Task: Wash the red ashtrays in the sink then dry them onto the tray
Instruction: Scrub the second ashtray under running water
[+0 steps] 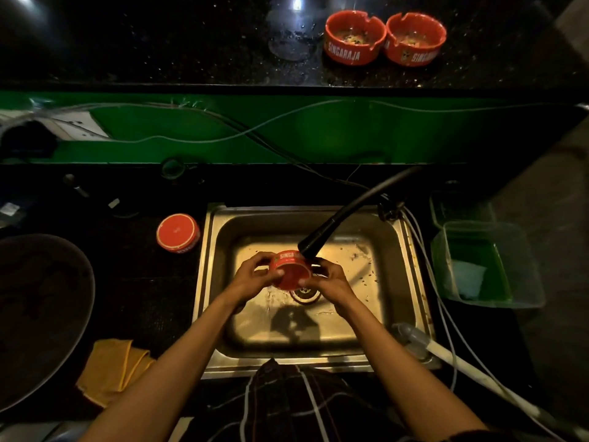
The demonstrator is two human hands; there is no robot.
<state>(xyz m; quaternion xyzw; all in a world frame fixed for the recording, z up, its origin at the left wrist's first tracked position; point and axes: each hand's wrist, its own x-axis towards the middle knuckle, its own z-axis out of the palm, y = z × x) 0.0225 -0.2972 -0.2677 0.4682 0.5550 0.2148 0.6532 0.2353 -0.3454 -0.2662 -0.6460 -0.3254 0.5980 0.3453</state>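
Left hand (251,275) and right hand (331,279), fingers closed around a red ashtray (290,270), hold it beneath the faucet (350,212), probably for rinsing.

Left hand (251,277) and right hand (331,282) grip 1 red ashtray (290,271) under faucet (344,215), over sink (411,266); 2 dirty ashtrays (384,38) on rear counter (191,43).

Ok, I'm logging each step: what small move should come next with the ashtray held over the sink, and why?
Probably turn the ashtray under the faucet head to rinse all round: both the left hand and right hand hold it over the drain.
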